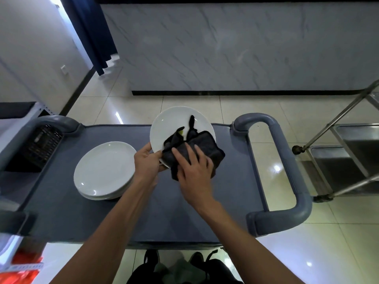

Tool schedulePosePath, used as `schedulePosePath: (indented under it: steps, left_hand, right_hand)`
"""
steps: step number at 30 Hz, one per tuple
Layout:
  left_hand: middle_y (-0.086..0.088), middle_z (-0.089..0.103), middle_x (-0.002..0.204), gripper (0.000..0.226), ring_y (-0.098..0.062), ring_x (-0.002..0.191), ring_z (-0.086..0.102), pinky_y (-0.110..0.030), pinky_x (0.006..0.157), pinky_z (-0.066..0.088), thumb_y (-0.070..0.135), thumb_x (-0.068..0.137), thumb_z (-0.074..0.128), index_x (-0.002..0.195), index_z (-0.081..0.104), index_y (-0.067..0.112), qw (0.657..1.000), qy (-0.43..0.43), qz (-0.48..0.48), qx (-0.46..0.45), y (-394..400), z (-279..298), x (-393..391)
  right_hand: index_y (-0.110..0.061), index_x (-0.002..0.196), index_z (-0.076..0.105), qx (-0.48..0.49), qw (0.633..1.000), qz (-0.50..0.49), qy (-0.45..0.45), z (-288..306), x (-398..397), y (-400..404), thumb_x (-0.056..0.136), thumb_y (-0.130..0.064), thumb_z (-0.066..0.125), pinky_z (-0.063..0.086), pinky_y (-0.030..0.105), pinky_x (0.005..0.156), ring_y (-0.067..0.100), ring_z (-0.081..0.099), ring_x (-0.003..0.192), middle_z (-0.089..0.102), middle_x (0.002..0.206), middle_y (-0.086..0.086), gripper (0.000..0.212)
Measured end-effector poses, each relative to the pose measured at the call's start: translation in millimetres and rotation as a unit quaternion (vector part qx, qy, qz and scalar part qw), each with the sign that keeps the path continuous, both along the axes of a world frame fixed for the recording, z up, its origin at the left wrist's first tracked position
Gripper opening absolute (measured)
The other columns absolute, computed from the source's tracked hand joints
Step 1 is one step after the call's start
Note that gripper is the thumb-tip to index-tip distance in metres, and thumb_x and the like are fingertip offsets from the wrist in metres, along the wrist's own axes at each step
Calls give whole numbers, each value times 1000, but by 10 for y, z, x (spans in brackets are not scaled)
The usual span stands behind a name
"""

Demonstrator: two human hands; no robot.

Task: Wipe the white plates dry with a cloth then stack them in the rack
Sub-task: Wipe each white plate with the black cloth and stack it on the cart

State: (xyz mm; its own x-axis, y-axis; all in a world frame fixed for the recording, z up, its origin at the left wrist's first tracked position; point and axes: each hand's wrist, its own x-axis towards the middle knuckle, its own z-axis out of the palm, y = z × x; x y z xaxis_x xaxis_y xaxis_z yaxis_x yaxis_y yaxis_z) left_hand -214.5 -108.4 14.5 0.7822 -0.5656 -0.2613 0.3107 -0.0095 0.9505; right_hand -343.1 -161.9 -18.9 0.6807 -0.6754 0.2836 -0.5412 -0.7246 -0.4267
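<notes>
A white plate [172, 124] is tilted up over the grey cart top [164, 206], facing me. My left hand [146, 160] grips its lower left rim, thumb on the front. A dark crumpled cloth [196, 146] lies against the plate's lower right part. My right hand [193, 167] presses flat on the cloth with its fingers spread and fairly straight. A stack of white plates [102, 171] rests on the cart to the left.
The cart has grey loop handles at the right [287, 167] and at the far left [55, 121]. A black basket [41, 144] sits beyond the left end. A steel trolley [344, 156] stands on the tiled floor at the right.
</notes>
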Motion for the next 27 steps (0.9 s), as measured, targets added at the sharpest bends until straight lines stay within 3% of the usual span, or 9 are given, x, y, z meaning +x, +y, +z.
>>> schedulePosePath:
  steps: [5,12,17,27]
  left_hand:
    - [-7,78,89,24,-25,79,74,-36,59,60,-3,90,63,101,74,17,1000,-19,18,1,66,40,135]
    - [-3,77,87,25,-25,79,73,-36,59,59,-4,90,62,103,72,15,999,-37,-16,28,140,50,228]
    - [-7,77,94,31,-27,79,75,-37,59,59,-5,89,63,113,70,13,996,-35,-71,39,170,48,171]
    - [-9,77,99,34,-31,84,75,-38,61,60,-5,90,62,111,73,19,992,-41,-118,36,229,22,101]
  right_hand:
    - [-35,149,43,-27,998,61,-17,-93,-151,-70,95,-23,50,25,54,116,29,25,150,37,159,3,56]
    - [-35,155,31,-5,1000,-13,-6,-66,-127,-487,102,-17,48,30,56,113,32,9,153,23,165,5,58]
    - [-39,155,28,-30,999,-23,7,193,148,-804,104,-25,43,18,59,117,32,7,153,20,166,3,55]
    - [-38,154,29,-68,993,98,0,319,396,-540,99,-24,49,17,55,118,32,7,154,19,166,3,60]
